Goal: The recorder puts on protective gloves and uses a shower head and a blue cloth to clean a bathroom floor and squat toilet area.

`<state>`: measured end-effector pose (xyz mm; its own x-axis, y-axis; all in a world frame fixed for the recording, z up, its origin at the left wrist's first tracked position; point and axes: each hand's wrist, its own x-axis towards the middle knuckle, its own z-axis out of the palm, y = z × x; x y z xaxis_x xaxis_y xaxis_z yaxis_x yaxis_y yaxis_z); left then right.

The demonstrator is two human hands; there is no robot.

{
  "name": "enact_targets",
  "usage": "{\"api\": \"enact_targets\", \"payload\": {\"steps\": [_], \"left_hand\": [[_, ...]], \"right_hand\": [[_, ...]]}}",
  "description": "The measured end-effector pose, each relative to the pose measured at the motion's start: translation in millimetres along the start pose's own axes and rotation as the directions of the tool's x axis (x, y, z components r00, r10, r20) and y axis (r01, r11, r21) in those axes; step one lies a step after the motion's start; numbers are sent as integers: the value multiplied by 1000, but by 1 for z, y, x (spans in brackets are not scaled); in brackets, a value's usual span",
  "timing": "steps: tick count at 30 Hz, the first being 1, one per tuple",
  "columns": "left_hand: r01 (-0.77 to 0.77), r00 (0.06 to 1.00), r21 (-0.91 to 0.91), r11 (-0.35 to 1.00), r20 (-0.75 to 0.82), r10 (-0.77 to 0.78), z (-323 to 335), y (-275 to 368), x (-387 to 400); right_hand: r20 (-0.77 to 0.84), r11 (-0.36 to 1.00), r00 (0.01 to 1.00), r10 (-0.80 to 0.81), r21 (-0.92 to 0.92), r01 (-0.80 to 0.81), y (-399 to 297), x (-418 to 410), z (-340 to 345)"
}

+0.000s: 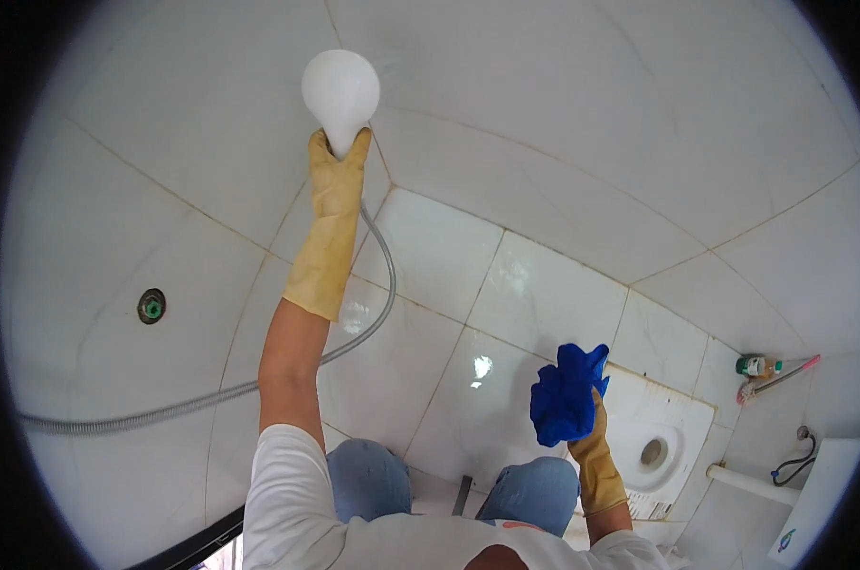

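My left hand (pixel 338 178), in a yellow rubber glove, grips the neck of a white hand shower head (pixel 341 85) raised near the wall corner. From its lower end a flexible metal shower hose (pixel 390 278) loops down, passes behind my forearm and runs off to the left. My right hand (pixel 595 427), also in a yellow rubber glove, holds a bunched blue cloth (pixel 566 399) above the tiled floor. The cloth covers most of my right fingers. Whether water leaves the shower head cannot be seen.
A white squat toilet pan (pixel 693 420) is set in the floor at right. Past it are a bottle (pixel 757 366), a pink-handled brush (pixel 779 377), a white pipe (pixel 754 484) and a cistern (pixel 825 491). A green-centred fitting (pixel 152 306) sits in the left wall. Glossy floor tiles (pixel 437 263) reflect light.
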<state>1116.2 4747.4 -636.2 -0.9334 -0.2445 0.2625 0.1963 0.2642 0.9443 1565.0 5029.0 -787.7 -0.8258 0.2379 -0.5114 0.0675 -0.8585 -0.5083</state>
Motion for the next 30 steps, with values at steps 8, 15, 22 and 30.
{"api": "enact_targets", "payload": {"steps": [8,15,22,30], "left_hand": [[-1,1000,-124,992,-4,0,-5,41,24],[-46,998,-272,961,-47,35,-7,104,42],[-126,991,-330,936,-77,107,6,168,53],[-270,955,-205,941,-185,234,-8,175,44]], "right_hand": [[4,995,997,-77,-66,77,-5,-21,32],[-29,986,989,-148,-78,145,-24,-28,59],[-1,970,972,-234,-68,234,-42,-36,89],[7,978,980,-197,-69,197,-44,-42,83]]}}
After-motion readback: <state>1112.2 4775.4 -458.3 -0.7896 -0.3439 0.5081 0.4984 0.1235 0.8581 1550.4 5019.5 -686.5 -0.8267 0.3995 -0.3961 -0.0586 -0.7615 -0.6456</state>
